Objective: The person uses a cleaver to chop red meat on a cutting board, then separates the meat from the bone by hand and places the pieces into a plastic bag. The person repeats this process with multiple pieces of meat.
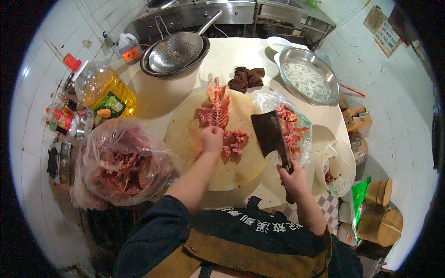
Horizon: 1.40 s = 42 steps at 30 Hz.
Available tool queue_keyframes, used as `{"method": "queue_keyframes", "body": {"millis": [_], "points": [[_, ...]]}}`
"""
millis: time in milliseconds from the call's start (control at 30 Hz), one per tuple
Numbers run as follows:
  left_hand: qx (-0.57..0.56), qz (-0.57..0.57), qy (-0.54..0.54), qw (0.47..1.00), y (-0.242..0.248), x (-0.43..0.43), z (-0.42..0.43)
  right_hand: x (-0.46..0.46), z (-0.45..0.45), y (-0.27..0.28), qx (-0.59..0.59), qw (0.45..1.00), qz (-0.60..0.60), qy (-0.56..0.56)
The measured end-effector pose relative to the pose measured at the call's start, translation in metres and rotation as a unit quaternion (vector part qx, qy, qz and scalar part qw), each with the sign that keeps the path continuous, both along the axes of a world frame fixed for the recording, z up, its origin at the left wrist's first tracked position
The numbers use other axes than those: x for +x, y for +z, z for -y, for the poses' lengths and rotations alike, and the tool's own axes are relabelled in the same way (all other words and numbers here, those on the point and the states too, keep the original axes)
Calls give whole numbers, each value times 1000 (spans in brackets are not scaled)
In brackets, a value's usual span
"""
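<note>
A raw poultry carcass (218,107) lies on a round cutting board (184,139), and my left hand (212,139) grips its near end. Chopped pieces of raw meat (235,141) lie on the board just right of that hand. My right hand (293,177) holds a cleaver (269,132) by its handle, the broad dark blade over the board's right edge. Beside the blade, an open plastic bag (306,139) holds more chopped bony meat (290,125). At the left, a large clear plastic bag (118,139) contains raw carcasses (125,173).
Behind the board lies a dark brown cloth (247,78). A perforated strainer (177,52) rests in a metal bowl at the back left, near an oil jug (104,88). At the back right, a steel basin (335,87) holds white noodles; a small meat bag (342,170) sits nearer.
</note>
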State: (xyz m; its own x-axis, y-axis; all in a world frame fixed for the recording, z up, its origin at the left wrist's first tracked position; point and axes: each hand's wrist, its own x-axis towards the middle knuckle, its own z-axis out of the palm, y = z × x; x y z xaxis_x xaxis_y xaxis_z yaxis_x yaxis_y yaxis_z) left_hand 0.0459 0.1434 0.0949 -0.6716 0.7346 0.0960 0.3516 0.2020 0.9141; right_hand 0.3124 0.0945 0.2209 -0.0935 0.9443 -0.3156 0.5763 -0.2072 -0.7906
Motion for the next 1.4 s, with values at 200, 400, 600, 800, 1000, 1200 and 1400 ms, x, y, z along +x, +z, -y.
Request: {"method": "queue_keyframes", "body": {"millis": [200,400,600,800,1000,1200,1400], "points": [[-121,413,60,901,-11,-75,-59,-13,9,4,-11,977,80,198],[-243,184,-81,949,8,-95,-82,-50,13,-20,-154,953,-5,262],[-196,-66,-7,978,49,-128,-60,-98,10,-54,-266,916,-210,216],[-185,-128,25,974,36,-113,5,-68,-1,-49,-70,987,-74,123],[-105,84,40,990,19,-42,78,-51,-15,-42,44,971,99,212],[-111,196,-1,974,6,-20,97,-65,-22,-9,85,956,122,252],[-207,71,10,976,3,-22,79,-77,-20,64,217,948,-63,223]]}}
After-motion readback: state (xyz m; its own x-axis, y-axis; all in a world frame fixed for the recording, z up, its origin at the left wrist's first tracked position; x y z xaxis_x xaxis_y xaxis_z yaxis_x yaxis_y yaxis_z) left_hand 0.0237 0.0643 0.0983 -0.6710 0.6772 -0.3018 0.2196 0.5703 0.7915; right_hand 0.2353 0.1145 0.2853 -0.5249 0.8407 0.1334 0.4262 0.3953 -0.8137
